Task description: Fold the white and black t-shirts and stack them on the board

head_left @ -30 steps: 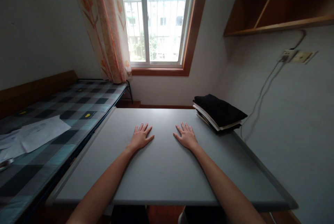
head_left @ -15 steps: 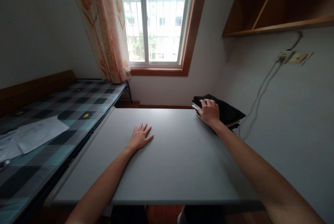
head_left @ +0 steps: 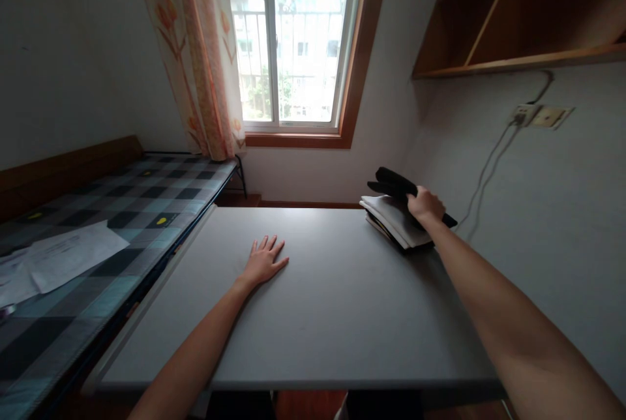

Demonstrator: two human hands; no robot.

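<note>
My left hand [head_left: 265,259] lies flat on the white table [head_left: 313,315], fingers spread, holding nothing. At the table's far right, my right hand [head_left: 426,207] grips a folded piece of black cloth [head_left: 392,183]. Its folded end sticks out to the left of my fingers, raised off a small stack of light and dark folded pieces [head_left: 397,216]. Whether the black cloth is a garment I cannot tell. My right hand and wrist hide part of the cloth and the stack behind them.
Left of the table stands a bed with a checked mattress [head_left: 147,263] and white papers [head_left: 73,254] on it. A wooden shelf [head_left: 518,61] juts from the right wall above a socket [head_left: 535,115] with a hanging cord [head_left: 484,175]. Beyond the table are a window [head_left: 306,48] and curtain [head_left: 195,55].
My right hand has moved right and lifted the black cloth, uncovering the light top of the stack. My left hand has stayed in place.
</note>
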